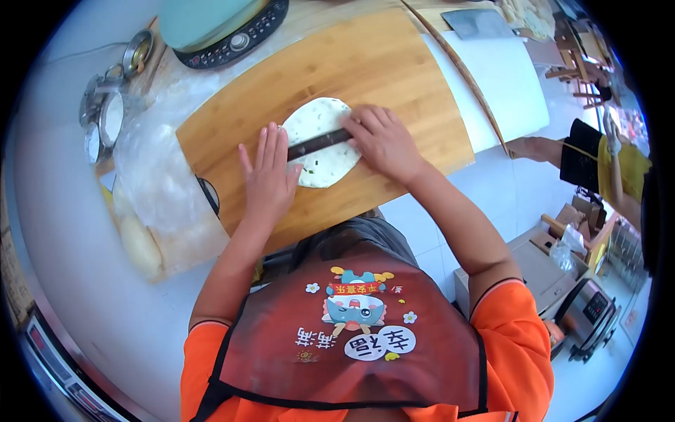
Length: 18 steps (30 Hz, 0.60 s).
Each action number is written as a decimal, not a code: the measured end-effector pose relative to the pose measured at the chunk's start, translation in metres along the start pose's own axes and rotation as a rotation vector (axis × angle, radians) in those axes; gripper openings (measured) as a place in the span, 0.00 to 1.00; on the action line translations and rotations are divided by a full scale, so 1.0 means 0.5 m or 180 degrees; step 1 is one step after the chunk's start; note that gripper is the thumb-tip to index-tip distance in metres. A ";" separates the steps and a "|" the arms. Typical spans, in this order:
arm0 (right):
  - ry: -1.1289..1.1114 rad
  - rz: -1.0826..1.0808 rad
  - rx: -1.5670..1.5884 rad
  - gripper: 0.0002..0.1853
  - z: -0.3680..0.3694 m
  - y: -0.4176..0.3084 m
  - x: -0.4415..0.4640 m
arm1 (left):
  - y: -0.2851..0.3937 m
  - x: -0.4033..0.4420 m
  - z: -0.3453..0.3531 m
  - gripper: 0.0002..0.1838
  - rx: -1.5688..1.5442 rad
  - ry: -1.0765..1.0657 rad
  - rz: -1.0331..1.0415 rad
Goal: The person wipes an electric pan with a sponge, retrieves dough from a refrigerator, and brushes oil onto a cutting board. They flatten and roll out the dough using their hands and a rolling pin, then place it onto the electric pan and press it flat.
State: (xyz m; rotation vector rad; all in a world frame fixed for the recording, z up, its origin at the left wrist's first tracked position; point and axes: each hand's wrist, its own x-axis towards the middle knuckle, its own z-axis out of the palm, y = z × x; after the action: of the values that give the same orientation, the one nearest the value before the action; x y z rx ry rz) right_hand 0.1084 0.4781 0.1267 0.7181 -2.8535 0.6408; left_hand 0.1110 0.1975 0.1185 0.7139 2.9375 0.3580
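A thin, pale round of dough [325, 167] flecked with green bits lies on the wooden board [394, 77]. Across its middle rests a dark rolling pin [318, 144], slanting up to the right. My left hand [271, 172] lies over the pin's left end, its fingers stretched out flat and its thumb near the dough's edge. At the other end, my right hand [385, 143] has its fingers bent over the pin, hiding that end. Both hands touch the pin.
A round electric griddle [239, 42] with a pale green lid stands behind the board. Metal bowls [139, 50] and plastic sheeting over dough [165, 176] are on the left. A long wooden stick [460, 67] lies right of the board. Another person [598, 158] stands further right.
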 end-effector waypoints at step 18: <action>-0.0536 -0.0035 -0.0280 0.39 -0.024 0.018 -0.048 | 0.049 -0.004 0.010 0.43 0.0121 0.0151 -0.0226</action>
State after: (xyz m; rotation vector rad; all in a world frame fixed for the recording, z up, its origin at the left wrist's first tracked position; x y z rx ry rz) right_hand 0.1252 0.5005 0.1289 0.8095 -3.0055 0.4704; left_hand 0.1246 0.2187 0.1197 0.6118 3.0125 0.3181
